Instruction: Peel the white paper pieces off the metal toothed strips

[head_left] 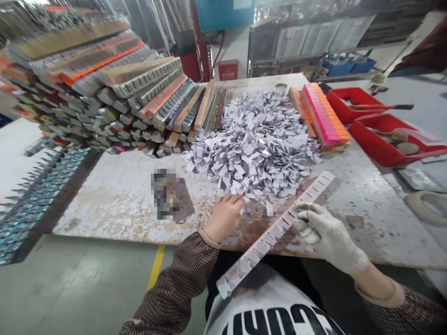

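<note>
My left hand [226, 215], bare, is at the near edge of a heap of small white flat pieces [258, 144]. Its fingers are curled together, with a small white piece [243, 204] at the fingertips. In a white knit glove, my right hand [323, 232] grips a long pale slotted bar [264, 239] near its upper half. The bar lies slantwise, its lower end over my lap and its upper end above the table. Small upright pieces sit in several lower slots, while the upper slots show as dark cuts. Some gloved fingertips are hidden behind the bar.
A tall stack of slotted bars [115, 93] fills the table's left back. Pink and orange bars [321, 114] lie right of the heap, beside two red bins [380, 139]. A tape roll [428, 207] is at far right. A blurred-out object [165, 194] rests left of my left hand.
</note>
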The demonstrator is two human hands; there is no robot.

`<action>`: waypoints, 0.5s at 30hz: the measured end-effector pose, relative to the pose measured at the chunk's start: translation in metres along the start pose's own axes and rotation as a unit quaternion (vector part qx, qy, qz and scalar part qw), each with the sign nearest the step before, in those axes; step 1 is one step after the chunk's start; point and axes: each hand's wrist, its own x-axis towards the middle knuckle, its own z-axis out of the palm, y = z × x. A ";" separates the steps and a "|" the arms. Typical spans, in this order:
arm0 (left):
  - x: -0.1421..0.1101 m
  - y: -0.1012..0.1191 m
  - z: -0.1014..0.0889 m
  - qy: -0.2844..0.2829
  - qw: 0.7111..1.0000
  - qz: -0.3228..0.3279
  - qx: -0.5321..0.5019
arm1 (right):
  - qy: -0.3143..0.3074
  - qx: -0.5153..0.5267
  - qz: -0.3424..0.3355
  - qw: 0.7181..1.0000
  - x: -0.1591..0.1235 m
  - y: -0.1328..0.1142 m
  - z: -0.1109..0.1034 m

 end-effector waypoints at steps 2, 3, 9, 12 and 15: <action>0.010 0.005 0.001 -0.029 0.999 0.030 0.015 | -0.001 -0.009 -0.002 1.000 -0.004 0.001 0.001; 0.013 0.006 0.000 -0.040 0.998 0.031 0.025 | -0.002 -0.011 -0.001 1.000 -0.006 0.001 0.001; 0.016 0.003 -0.009 -0.035 0.999 0.018 0.027 | 0.020 -0.038 0.001 0.999 -0.006 0.002 -0.008; 0.013 0.008 -0.009 -0.015 1.000 0.007 0.009 | 0.022 -0.065 -0.016 0.997 0.008 -0.010 -0.009; 0.011 0.024 -0.006 0.033 0.999 0.018 -0.034 | 0.012 -0.086 -0.038 0.996 0.026 -0.027 -0.003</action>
